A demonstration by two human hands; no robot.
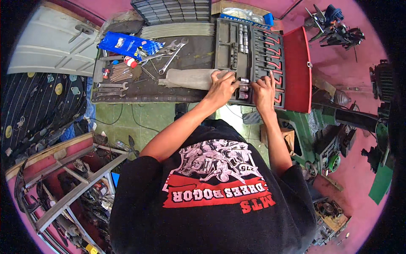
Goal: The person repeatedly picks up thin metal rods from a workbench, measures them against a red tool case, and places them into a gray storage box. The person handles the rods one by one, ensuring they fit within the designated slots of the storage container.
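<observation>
- Head view: the left hand [220, 86] pinches a metal socket [243, 80], fingers closed on it, at the near edge of the open tool case [228, 46].
- The right hand [264, 89] lies flat on the tray just right of that socket, fingers together; whether it grips anything I cannot tell.
- Judged from the tray: the far socket rows and the row of red-marked tools look seated — the near slots by the hands seem only partly filled, so sorting looks well along, not finished.
- Counts: two hands, one case, one socket in the grip, two or three more just below it.
- Left of the left hand: a folded cloth [188, 78], then loose wrenches [171, 53] — about five, some overlapping.
</observation>
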